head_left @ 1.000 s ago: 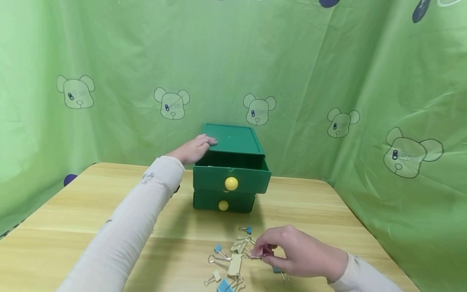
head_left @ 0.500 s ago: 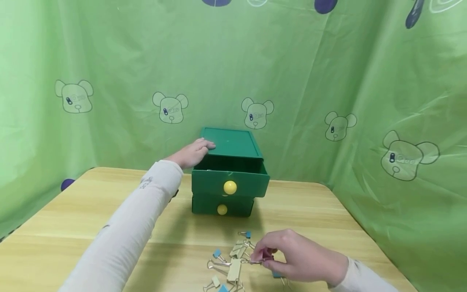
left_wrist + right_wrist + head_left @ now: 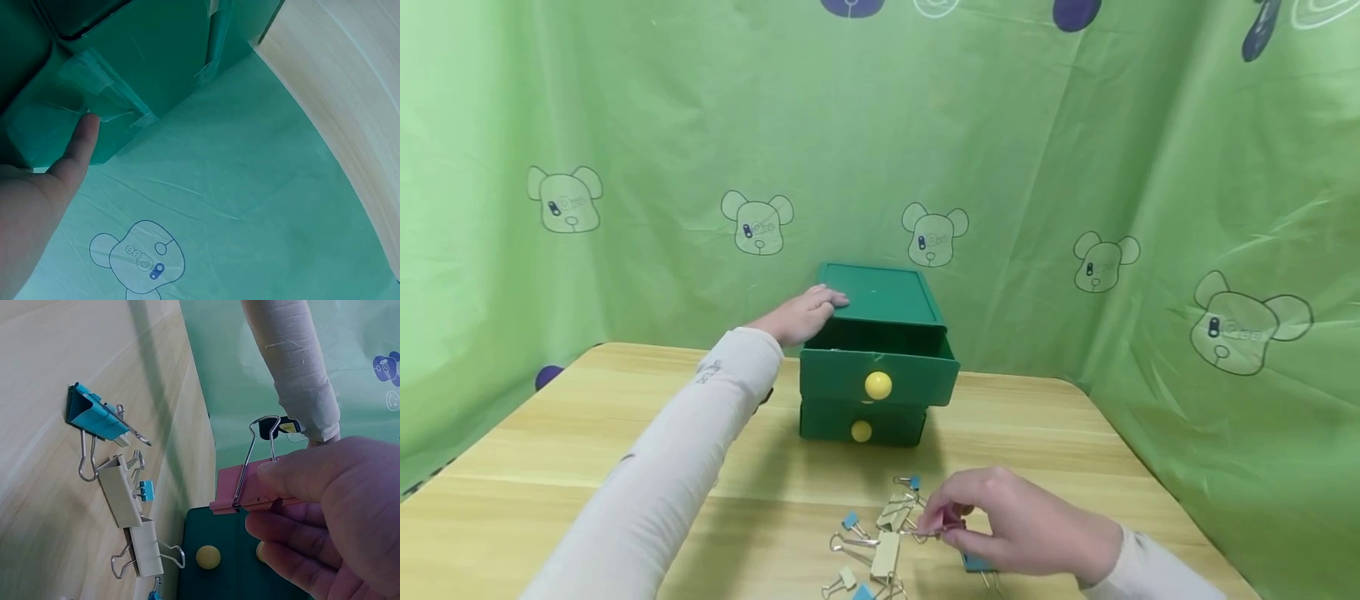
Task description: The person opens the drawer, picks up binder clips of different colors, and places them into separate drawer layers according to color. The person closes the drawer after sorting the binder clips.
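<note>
One pink clip [image 3: 251, 486], silver handle [image 3: 248, 456]: right grip [image 3: 1017, 523] pinches; left grip [image 3: 803, 315] outstretched on cabinet [image 3: 887, 295].

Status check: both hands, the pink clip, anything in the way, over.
Right hand pinches pink binder clip. Left hand rests on green drawer unit. Upper drawer open; its opening looks unobstructed.

More blue clip [image 3: 977, 564] showing beneath right grip [image 3: 1011, 523].
</note>
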A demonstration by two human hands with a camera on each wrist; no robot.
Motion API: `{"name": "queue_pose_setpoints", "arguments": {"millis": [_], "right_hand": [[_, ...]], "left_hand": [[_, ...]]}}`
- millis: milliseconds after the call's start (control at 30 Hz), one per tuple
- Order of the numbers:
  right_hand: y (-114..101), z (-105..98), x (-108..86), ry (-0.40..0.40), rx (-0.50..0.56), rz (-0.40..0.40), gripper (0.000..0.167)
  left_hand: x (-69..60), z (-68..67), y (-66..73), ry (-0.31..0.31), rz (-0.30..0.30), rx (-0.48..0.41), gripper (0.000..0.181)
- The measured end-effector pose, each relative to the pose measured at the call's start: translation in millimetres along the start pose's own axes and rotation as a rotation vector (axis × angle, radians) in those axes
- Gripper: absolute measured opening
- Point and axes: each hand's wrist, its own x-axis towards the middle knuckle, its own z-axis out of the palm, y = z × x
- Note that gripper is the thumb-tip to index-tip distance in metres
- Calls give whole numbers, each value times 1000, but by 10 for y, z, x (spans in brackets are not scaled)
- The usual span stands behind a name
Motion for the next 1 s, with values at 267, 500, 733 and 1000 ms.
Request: {"name": "queue_pose_setpoints", "arguments": {"millis": [267, 500, 733, 1000], "right_hand": [[-55, -89, 20, 16, -15, 0, 18], [-79, -113, -5, 44, -37, -43, 19], [-94, -114, -37, 59, -53, -60, 19], [-75, -123, -34, 73, -80, -116, 19]], "left_hand": [[1, -51, 40, 0, -8, -1, 49], [-5, -14, 28, 3, -14, 12, 48], [-20, 14, 43, 10, -6, 8, 49], [-12, -2, 54, 12, 1, 22, 49]]}}
